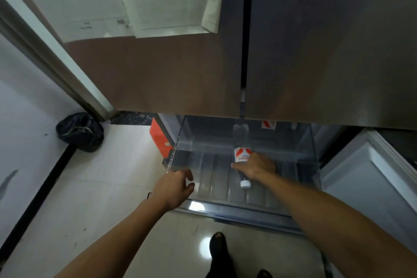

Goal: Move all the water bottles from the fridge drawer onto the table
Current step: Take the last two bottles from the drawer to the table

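One water bottle (242, 156) lies flat in the open fridge drawer (248, 212), cap toward 6 o'clock and base toward 12. The right hand (256, 166) wraps its shoulder, judged a lifting grip. The left hand (174, 187) hovers at the bottle's 9 o'clock, loosely curled and empty, probably in reserve.
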Demonstrator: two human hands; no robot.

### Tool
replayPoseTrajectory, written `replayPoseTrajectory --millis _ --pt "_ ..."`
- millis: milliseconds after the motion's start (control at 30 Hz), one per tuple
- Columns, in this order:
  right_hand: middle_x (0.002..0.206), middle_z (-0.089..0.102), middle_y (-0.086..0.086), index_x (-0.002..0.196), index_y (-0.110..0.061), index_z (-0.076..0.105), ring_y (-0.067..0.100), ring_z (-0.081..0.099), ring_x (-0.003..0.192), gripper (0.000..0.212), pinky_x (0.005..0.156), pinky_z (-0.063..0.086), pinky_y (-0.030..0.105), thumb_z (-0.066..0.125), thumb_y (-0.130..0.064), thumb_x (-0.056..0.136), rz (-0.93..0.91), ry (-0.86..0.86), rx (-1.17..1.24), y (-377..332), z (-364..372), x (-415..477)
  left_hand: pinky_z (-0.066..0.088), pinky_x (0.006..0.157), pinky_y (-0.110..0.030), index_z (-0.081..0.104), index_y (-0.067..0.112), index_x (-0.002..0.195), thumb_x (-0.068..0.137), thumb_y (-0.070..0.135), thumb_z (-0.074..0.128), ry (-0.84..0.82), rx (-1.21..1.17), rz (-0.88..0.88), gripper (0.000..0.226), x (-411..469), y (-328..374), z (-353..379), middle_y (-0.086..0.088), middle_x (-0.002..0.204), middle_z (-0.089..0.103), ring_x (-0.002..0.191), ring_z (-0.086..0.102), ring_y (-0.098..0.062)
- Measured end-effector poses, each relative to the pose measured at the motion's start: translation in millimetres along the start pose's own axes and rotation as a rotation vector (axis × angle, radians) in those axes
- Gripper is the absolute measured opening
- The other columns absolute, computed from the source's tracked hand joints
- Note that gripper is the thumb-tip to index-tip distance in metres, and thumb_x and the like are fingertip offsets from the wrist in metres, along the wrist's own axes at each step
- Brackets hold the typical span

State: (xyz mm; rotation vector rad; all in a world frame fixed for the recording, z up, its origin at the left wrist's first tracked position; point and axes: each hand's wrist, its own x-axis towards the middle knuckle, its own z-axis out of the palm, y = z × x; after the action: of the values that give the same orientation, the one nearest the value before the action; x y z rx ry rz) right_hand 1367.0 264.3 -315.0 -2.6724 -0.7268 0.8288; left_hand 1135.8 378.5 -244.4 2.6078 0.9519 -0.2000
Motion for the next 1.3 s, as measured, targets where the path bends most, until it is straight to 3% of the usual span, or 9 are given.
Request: replayPoseTrajectory --millis 167,333,500,600,733,867,967,1100,1300 --pt "0.097 0.068 0.01 0.094 -0.014 0.064 0.024 0.063 0.082 0.054 0.067 0.045 0.028 0.04 -0.061 0.094 -0.064 0.044 -0.039 29 -38 16 0.053 0.081 -0.034 0.06 0.023 0.11 0.09 0.039 0.057 -0.018 -0.009 0.029 0.026 7 14 7 -0.002 0.094 0.069 0.086 0.064 -0.019" --pt "0.132 0.053 0.018 0.133 -0.007 0.047 0.033 0.054 0.117 0.037 0.086 0.048 0.039 0.043 -0.022 0.099 -0.014 0.259 -0.145 58 -75 65 0.053 0.085 -0.036 0.058 0.025 0.115 0.091 0.041 0.054 -0.054 0.053 0.131 0.029 36 39 22 -0.002 0.103 0.067 0.094 0.064 -0.02" --pt "0.151 0.032 0.019 0.147 -0.003 0.027 0.036 0.035 0.137 0.048 0.108 0.034 0.044 0.033 -0.015 0.101 -0.074 0.32 -0.104 65 -69 111 0.053 0.085 -0.038 0.057 0.025 0.115 0.091 0.042 0.053 -0.065 0.101 0.232 0.029 72 53 46 -0.003 0.1 0.067 0.091 0.063 -0.018" --pt "0.149 0.037 0.02 0.143 -0.001 0.035 0.036 0.036 0.136 0.045 0.113 0.027 0.048 0.03 -0.017 0.102 -0.08 0.388 -0.011 68 -60 134 0.052 0.087 -0.037 0.057 0.024 0.116 0.091 0.039 0.053 -0.087 0.119 0.26 0.029 85 56 55 -0.004 0.105 0.066 0.095 0.061 -0.019" --pt "0.128 0.058 0.021 0.124 -0.005 0.057 0.035 0.054 0.118 0.037 0.1 0.039 0.039 0.036 -0.025 0.1 -0.057 0.461 -0.053 67 -59 123 0.051 0.086 -0.035 0.056 0.024 0.118 0.092 0.039 0.053 -0.142 0.135 0.261 0.03 84 58 56 -0.004 0.104 0.066 0.094 0.061 -0.018" --pt "0.13 0.056 0.02 0.132 -0.005 0.05 0.035 0.055 0.118 0.036 0.099 0.044 0.043 0.033 -0.015 0.101 -0.06 0.204 -0.104 69 -52 88 0.051 0.088 -0.035 0.055 0.025 0.118 0.091 0.042 0.054 -0.232 0.116 0.211 0.032 76 66 51 -0.004 0.11 0.065 0.098 0.061 -0.018" --pt "0.132 0.056 0.015 0.134 -0.007 0.048 0.034 0.055 0.12 0.038 0.099 0.044 0.04 0.046 -0.017 0.098 -0.082 0.081 -0.105 71 -44 58 0.048 0.091 -0.032 0.053 0.022 0.122 0.092 0.04 0.054 -0.265 0.081 0.158 0.035 71 79 45 -0.004 0.119 0.061 0.106 0.059 -0.019" --pt "0.137 0.054 0.015 0.139 -0.008 0.04 0.033 0.055 0.121 0.052 0.098 0.046 0.037 0.056 -0.023 0.092 0.034 0.044 -0.053 79 -35 22 0.048 0.087 -0.032 0.049 0.014 0.124 0.091 0.039 0.057 -0.292 -0.086 -0.028 0.043 70 99 48 -0.009 0.123 0.06 0.107 0.059 -0.024" --pt "0.133 0.056 0.017 0.149 -0.012 0.021 0.035 0.058 0.116 0.066 0.093 0.049 0.038 0.051 -0.031 0.094 0.01 0.066 -0.044 83 -53 -20 0.058 0.069 -0.041 0.044 0.005 0.127 0.088 0.051 0.058 -0.572 -0.508 -0.442 0.062 77 132 71 -0.024 0.106 0.063 0.083 0.066 -0.035"
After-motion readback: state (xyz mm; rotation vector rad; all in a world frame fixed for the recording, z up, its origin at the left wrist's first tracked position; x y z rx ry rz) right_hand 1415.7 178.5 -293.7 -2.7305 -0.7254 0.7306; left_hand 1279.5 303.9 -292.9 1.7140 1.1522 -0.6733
